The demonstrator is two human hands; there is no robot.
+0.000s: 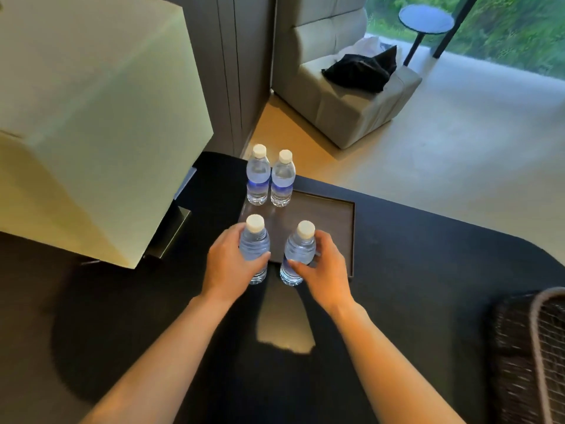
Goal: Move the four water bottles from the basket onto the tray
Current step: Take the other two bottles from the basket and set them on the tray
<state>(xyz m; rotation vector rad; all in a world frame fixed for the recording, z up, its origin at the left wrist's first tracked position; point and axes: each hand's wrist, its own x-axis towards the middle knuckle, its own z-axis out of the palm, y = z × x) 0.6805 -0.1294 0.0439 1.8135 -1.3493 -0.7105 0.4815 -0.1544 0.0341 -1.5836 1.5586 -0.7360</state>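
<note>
Material: clear ribbed plastic, white screw caps, blue label bands; all four bottles look full and sealed.
Far pair: the far-left bottle (258, 176) and the far-right bottle (283, 179) stand upright, just beside each other, at the far-left corner of the tray (330, 221).
Near pair: the near-left bottle (254, 249) and the near-right bottle (298, 254) are upright at the tray's near edge; whether their bases rest inside the rim, on it or just short of it cannot be told.
Left hand: the left hand (230, 264) wraps the near-left bottle at mid-body, fingers closed around it, thumb across the front.
Right hand: the right hand (321, 266) wraps the near-right bottle at mid-body in the same closed hold.
Basket: the woven basket (532, 347) sits at the lower right on the dark table (412, 301), well apart from the tray; its inside is mostly out of view.
Progress: judged near its end, with only the near pair left to settle and release.
Handling: each bottle is probably moderately heavy for its size, with thin walls that yield under a hard squeeze; smooth plastic may slip if wet.
Hold point: the ribbed waist below the shoulder, as here, gives the surest grip; the cap is a poorer hold.
Risk: tall and narrow, a bottle set down on the rim could tip into its neighbour.
</note>
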